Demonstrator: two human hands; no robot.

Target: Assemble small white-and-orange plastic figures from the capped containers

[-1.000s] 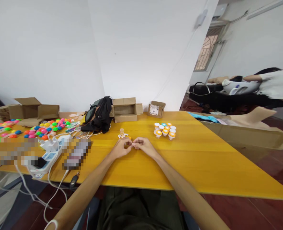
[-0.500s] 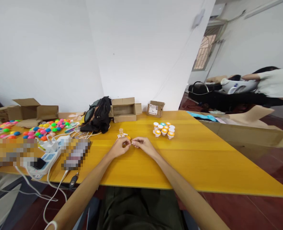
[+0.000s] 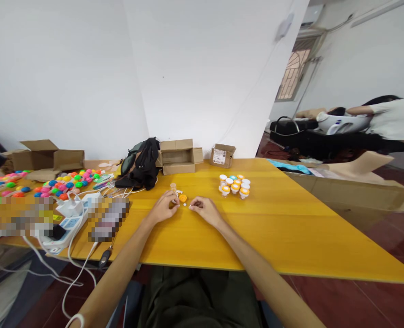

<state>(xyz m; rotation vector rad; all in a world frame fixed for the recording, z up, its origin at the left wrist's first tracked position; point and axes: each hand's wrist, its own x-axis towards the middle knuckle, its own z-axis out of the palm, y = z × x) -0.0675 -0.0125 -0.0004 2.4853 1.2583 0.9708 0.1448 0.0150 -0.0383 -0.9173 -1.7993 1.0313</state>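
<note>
Left hand point(image 3: 163, 208): fingers curled; cannot tell if holding
Right hand point(image 3: 206, 210): apart from left, fingertips bunched; hold unclear
Cap point(image 3: 183, 198): on table point(image 3: 249, 237), between the hands
Disc point(image 3: 184, 204): between them, cap's near side

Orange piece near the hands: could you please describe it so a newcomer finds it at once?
On the yellow table, find the left hand and right hand. Just beyond the gap between them lies the round orange piece. It is larger than the nearby white bit and apart from the capped jars.
</note>
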